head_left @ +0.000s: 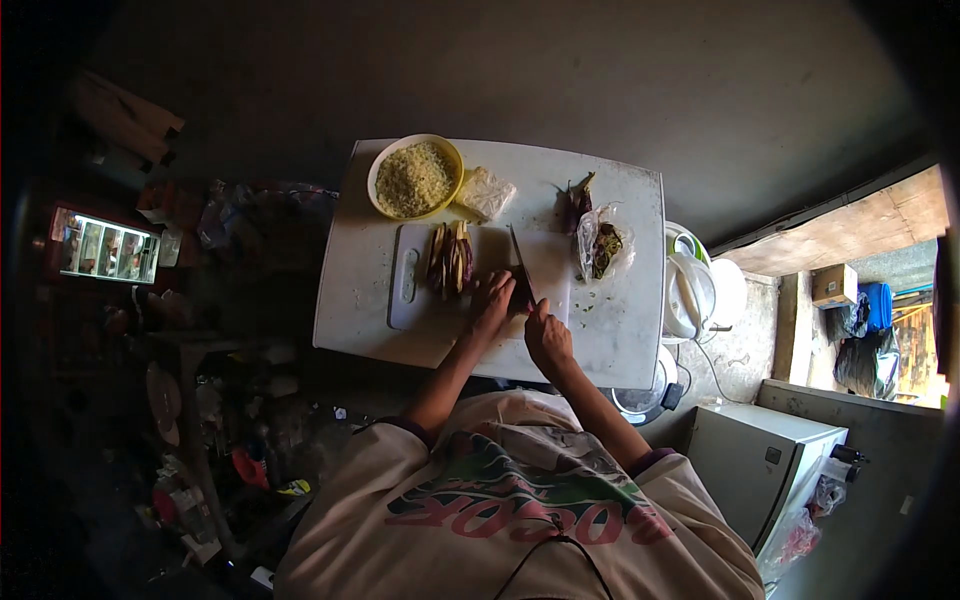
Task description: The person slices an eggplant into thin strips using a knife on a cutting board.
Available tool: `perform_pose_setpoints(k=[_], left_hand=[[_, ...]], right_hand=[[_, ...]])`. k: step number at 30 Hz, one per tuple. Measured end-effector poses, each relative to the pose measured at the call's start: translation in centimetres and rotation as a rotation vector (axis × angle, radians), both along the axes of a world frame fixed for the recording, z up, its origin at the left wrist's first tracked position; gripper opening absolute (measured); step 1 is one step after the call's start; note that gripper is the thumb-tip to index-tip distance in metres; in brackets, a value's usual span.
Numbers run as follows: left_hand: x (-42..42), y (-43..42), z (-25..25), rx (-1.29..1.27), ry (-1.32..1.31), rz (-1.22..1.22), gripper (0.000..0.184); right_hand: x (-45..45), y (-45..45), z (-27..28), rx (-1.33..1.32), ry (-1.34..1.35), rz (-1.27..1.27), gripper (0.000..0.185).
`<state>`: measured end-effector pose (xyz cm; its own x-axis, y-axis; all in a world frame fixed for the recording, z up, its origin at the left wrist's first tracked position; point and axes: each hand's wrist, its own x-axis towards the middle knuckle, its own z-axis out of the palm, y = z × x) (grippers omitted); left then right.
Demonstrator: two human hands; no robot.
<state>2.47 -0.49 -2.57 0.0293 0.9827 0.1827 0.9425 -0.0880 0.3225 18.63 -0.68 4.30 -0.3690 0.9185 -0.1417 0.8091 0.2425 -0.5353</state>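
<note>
A knife (519, 262) is held by its handle in my right hand (547, 338), its blade pointing away from me over the white cutting board (407, 312). My left hand (491, 302) lies on the board just left of the blade, its fingers pressed together; what is under them is too small and dark to make out. Several cut purple-and-cream eggplant strips (451, 262) lie on the left part of the board. Beyond the board's right side are a dark purple eggplant (579, 203) and a clear plastic bag (608, 248) with green pieces in it.
On the white table (352, 230), a yellow-rimmed bowl (414, 178) of pale grains stands at the back left, beside a small plastic bag (486, 193) with pale contents. Right of the table are white appliances (690, 290) and a small fridge (750, 450).
</note>
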Motion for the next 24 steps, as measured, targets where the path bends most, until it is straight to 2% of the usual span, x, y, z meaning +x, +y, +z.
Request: perform_pose_setpoints(k=[4, 6, 9, 12, 14, 15, 22, 24], left_hand=[[0.6, -0.4, 1.9, 0.021, 0.027, 0.003, 0.056], [1.0, -0.5, 3.3, 0.016, -0.1, 0.054, 0.048], [1.0, -0.6, 2.3, 0.045, -0.018, 0.068, 0.044], [1.1, -0.5, 2.5, -0.007, -0.046, 0.078, 0.041], [0.7, -0.3, 0.0, 0.057, -0.053, 0.066, 0.041], [0.6, 0.0, 0.3, 0.123, -0.059, 0.053, 0.04], [0.9, -0.1, 3.3, 0.1, -0.162, 0.053, 0.041], [1.0, -0.2, 3.6, 0.002, -0.141, 0.068, 0.04]], right_hand=[[0.1, 0.3, 1.1, -0.027, 0.01, 0.005, 0.018], [0.7, -0.3, 1.7, -0.045, 0.015, 0.01, 0.018], [1.7, -1.8, 1.9, -0.13, -0.062, -0.008, 0.019], [1.7, -2.0, 1.6, -0.17, -0.094, -0.025, 0.02], [1.2, -1.6, 0.9, -0.087, -0.03, -0.011, 0.02], [0.9, -0.9, 1.0, -0.086, -0.029, -0.014, 0.02], [1.5, -0.2, 0.7, -0.099, 0.011, 0.023, 0.023], [2.1, -1.2, 1.2, -0.123, 0.027, 0.028, 0.023]])
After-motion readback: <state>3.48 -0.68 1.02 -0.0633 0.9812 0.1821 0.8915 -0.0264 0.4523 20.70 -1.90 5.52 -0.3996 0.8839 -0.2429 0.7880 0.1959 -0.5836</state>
